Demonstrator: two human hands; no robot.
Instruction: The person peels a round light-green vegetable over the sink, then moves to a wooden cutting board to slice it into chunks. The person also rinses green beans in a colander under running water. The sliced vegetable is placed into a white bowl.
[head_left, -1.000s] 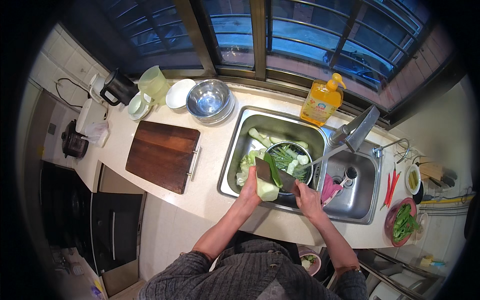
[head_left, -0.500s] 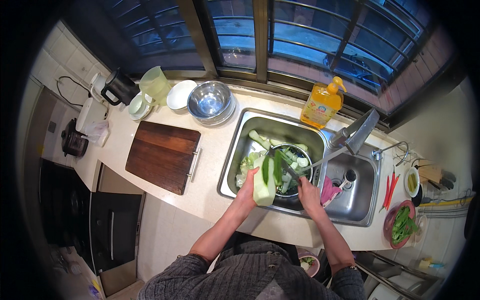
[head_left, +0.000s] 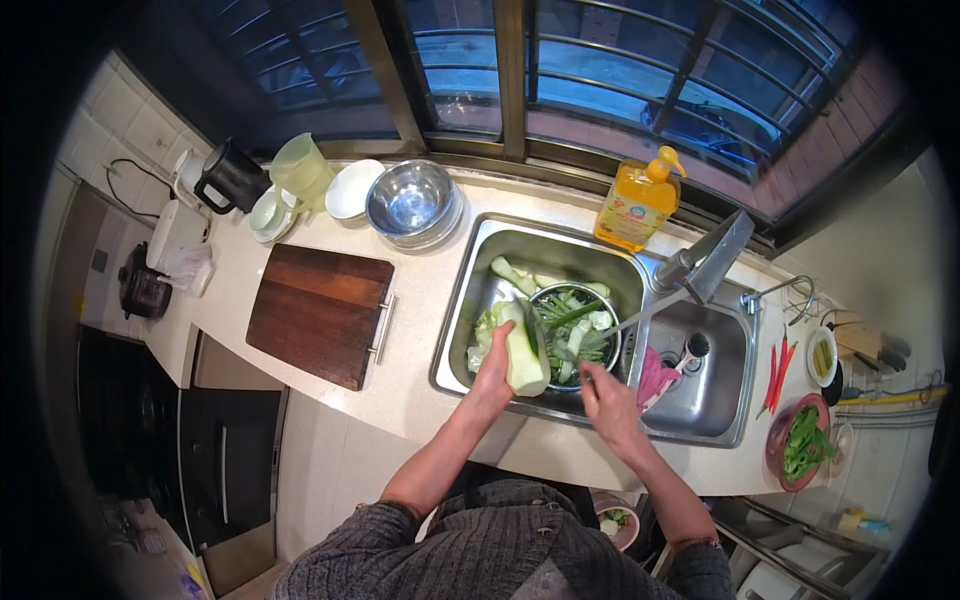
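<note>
Over the left basin of the steel sink (head_left: 465,250), my left hand (head_left: 494,385) grips a long pale green vegetable (head_left: 525,370) with some dark green peel on it. My right hand (head_left: 610,405) is closed on a knife handle (head_left: 588,370) just right of the vegetable; the blade is blurred and hard to make out. Beneath them a round steel bowl (head_left: 620,330) holds green peels (head_left: 570,312), with more pale peels (head_left: 510,272) lying in the basin. Water runs from the tap (head_left: 722,250) toward that bowl.
A wooden board (head_left: 310,310) lies left of the sink. Behind are steel bowls (head_left: 410,200), plates, a jug and a kettle. A yellow pump bottle (head_left: 635,205) stands by the tap. Right are a pink cloth (head_left: 655,375), red chillies (head_left: 780,370) and a bowl of greens (head_left: 800,440).
The knife, earlier flat across the vegetable with a long green strip, has moved down and right off it. The vegetable has turned more upright in my left hand and shifted slightly.
</note>
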